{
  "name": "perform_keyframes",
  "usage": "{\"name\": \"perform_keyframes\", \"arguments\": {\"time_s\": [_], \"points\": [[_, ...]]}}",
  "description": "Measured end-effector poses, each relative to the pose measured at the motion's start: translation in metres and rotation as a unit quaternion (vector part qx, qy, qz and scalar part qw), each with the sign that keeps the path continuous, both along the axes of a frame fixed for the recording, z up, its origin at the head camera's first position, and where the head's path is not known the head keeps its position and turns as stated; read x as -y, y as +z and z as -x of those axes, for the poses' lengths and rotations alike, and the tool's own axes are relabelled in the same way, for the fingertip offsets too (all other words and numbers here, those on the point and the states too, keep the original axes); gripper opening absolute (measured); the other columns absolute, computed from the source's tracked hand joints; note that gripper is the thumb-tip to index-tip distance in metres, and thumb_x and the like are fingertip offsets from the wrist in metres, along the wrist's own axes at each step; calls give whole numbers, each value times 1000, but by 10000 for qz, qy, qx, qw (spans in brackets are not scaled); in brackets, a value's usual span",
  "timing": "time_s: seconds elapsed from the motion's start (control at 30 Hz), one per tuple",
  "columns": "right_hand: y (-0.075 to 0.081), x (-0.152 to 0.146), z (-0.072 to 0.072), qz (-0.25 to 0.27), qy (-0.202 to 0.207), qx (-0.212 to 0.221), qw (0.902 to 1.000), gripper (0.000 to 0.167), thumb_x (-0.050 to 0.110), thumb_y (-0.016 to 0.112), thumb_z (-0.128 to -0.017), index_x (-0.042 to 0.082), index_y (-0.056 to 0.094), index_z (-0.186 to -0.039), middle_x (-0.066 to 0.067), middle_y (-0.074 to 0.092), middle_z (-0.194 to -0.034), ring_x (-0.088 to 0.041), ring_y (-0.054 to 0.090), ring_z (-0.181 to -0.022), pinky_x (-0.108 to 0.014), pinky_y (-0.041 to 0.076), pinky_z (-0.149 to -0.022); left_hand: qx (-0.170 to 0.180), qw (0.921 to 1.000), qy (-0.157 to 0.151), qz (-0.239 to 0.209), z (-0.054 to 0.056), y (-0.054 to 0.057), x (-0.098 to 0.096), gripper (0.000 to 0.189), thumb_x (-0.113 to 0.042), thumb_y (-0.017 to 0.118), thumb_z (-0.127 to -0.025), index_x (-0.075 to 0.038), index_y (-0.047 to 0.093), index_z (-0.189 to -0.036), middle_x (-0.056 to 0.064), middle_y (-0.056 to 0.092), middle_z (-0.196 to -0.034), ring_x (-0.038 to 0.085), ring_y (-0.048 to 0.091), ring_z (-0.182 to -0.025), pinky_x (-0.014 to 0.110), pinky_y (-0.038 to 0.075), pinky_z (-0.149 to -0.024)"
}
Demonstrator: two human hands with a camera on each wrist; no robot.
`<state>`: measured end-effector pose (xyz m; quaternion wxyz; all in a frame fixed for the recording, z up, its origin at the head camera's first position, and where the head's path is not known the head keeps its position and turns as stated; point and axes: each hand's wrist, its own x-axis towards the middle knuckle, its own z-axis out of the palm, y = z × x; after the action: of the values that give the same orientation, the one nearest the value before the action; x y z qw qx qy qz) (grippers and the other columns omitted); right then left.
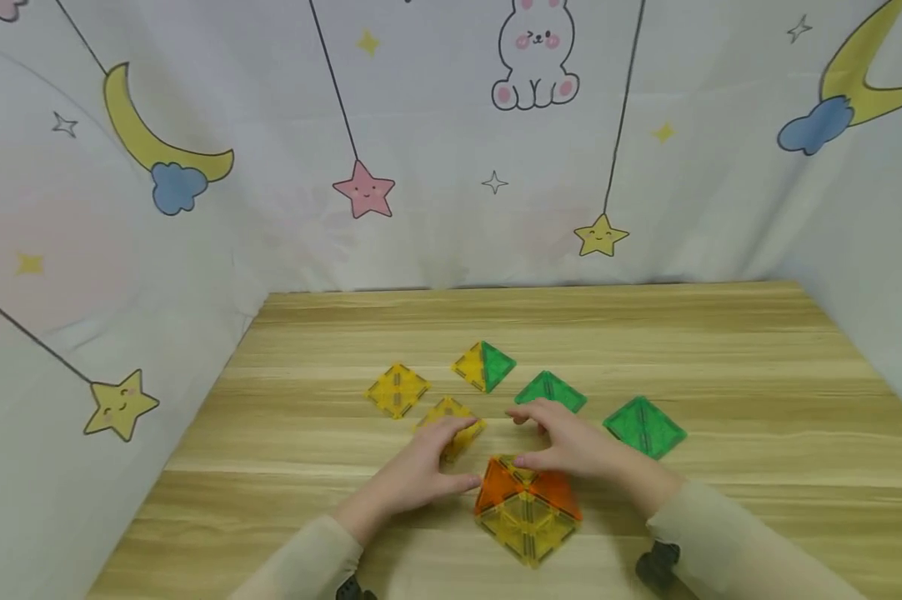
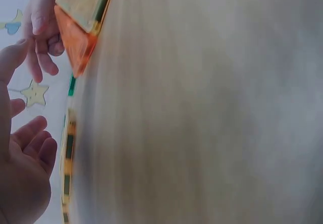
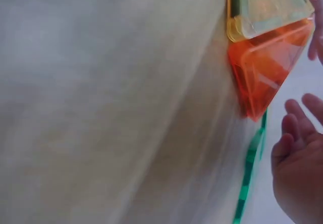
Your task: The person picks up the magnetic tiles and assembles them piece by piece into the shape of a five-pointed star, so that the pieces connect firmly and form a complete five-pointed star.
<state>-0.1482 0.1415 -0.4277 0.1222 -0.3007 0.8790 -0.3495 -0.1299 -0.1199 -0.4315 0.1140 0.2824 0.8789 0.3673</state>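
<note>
A small peaked structure of translucent magnetic tiles [image 1: 528, 521], with orange and yellow triangles, stands on the table between the two hands. My left hand [image 1: 419, 473] is on its left, thumb pointing at the orange side and fingers loosely bent. On the other side, my right hand [image 1: 574, 440] arches over the back, its thumb overlapping the top edge in the head view. Neither hand holds anything. The left wrist view shows the left palm [image 2: 25, 178] beside the structure's orange triangle [image 2: 75, 42]; the right palm [image 3: 300, 168] appears below the orange triangle [image 3: 267, 65] in the right wrist view.
Flat tile pairs lie behind the hands: a yellow diamond [image 1: 397, 390], another yellow one [image 1: 462, 437] partly under the left fingers, a yellow-and-green one [image 1: 484, 367], and green ones [image 1: 552, 390] [image 1: 644, 427]. A patterned white cloth [image 1: 436, 242] encloses the wooden table [image 1: 759, 358].
</note>
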Motion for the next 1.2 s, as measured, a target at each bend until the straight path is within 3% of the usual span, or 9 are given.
{"name": "perform_keyframes", "arguments": {"time_s": [0.23,0.4,0.5,0.77,1.0,1.2], "points": [[4,20,21,-271,51,67,9996,66,37,68,-85,8,43,-139,-8,53,-124,-21,51,-102,-41,43,-84,-350,9980,519,63,15,-5,21,73,-35,74,-80,-9,42,-140,12,44,-137,34,35,-128,53,28,-102],[2,35,31,-555,56,140,9983,65,33,70,-85,10,44,-139,-8,53,-125,-23,50,-111,-42,40,-93,-487,9945,846,367,23,-10,34,78,-37,77,-76,-11,43,-140,10,48,-132,33,37,-123,51,32,-99],[0,42,35,-702,14,189,9974,64,32,70,-84,11,45,-139,-7,53,-123,-21,49,-114,-41,38,-96,-460,9937,858,546,25,-13,38,82,-39,78,-74,-11,41,-142,11,47,-131,32,38,-120,51,33,-97],[-2,54,39,-972,-19,203,9951,61,30,72,-83,10,49,-136,-5,53,-113,-17,53,-102,-37,42,-90,-417,9915,879,866,26,-15,38,84,-40,78,-74,-10,40,-142,11,44,-122,28,38,-109,46,34,-92],[-1,62,38,-1325,18,-131,9911,53,29,70,-84,8,55,-130,-2,50,-103,-14,46,-81,-32,40,-73,-509,9883,1034,998,28,-20,35,74,-38,78,-75,-6,49,-136,8,46,-114,26,39,-105,43,34,-89],[-5,67,39,-1308,-22,-117,9913,50,27,70,-85,6,56,-128,-3,53,-106,-14,47,-85,-33,42,-77,-601,9869,1125,990,27,-20,33,69,-38,78,-75,-5,53,-130,8,48,-111,28,41,-104,45,32,-88]]}}
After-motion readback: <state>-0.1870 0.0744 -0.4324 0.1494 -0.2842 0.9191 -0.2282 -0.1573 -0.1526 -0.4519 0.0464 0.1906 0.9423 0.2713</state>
